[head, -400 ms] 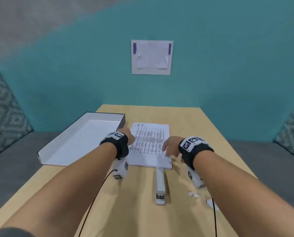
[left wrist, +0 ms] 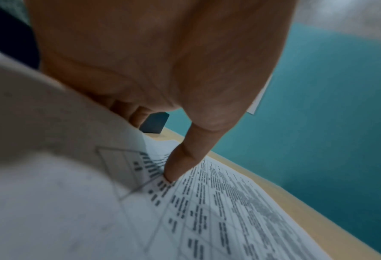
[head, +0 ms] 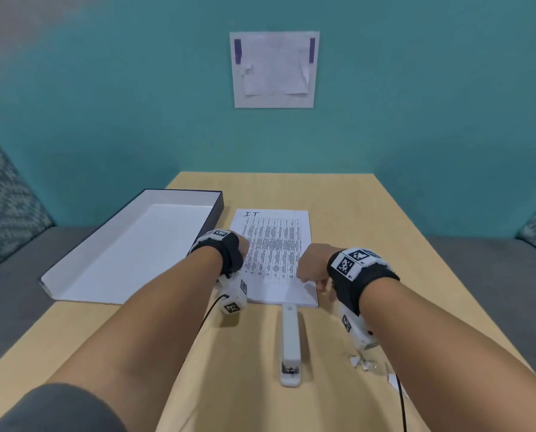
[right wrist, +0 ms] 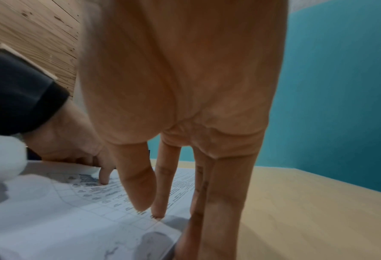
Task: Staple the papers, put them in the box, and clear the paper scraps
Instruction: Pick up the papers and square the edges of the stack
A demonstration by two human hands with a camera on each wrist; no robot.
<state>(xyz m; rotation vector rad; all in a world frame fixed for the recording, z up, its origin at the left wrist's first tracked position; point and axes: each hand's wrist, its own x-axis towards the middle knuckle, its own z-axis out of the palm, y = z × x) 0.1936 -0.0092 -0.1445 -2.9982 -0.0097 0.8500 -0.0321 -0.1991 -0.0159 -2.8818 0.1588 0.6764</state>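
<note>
papers: thin, limp, slide apart | left hand pinches their lifted left edge | right hand fingertips press them flat | grip both side edges.

Teal wall fills the back, a pale white sheet on it with two purple tape strips. Light tan counter below. The box shows white inside, dark navy outside. The papers — white, covered in black gridded print. White stapler, white scraps — black wristbands carry black-and-white square markers.
</note>
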